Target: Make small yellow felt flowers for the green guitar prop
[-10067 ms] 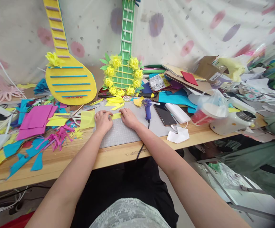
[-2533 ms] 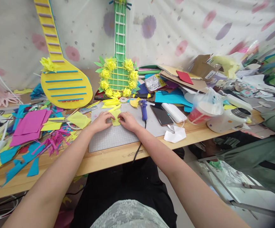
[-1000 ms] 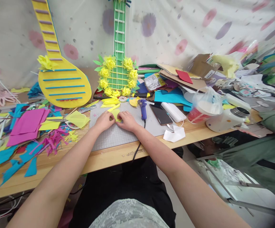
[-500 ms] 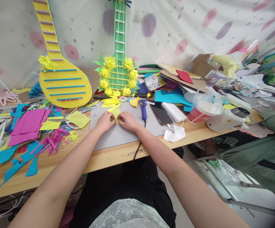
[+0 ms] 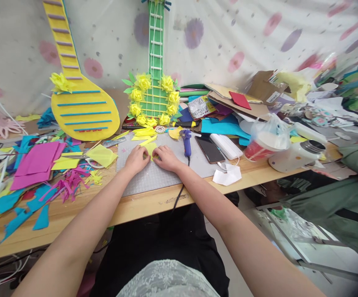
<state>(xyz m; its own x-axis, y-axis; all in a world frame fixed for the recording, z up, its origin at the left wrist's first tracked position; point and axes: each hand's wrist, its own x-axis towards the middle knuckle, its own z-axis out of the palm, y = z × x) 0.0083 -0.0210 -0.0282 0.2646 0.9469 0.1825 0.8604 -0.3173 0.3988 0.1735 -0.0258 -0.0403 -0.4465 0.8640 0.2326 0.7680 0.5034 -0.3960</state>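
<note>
Left hand [image 5: 138, 159]: knuckles up, fingers curled, and we're pinching the yellow paper [image 5: 150, 148]!
Right hand [image 5: 166, 158]: mirrors it, pinching the opposite side.
Yellow paper: between our fingertips on the mat [image 5: 154, 179], back from the worktop's [image 5: 135, 203] front edge.
Loose yellow sheet [image 5: 102, 155]: further over the scissors [image 5: 76, 156] than ten seconds ago.

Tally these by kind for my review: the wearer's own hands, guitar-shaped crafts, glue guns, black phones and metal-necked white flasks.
Wearer's hands: 2, left hand and right hand, both at the yellow paper
Guitar-shaped crafts: 2, yellow craft and green craft
Glue gun: 1
Black phone: 1
White flask: 1
Total: 7
</note>
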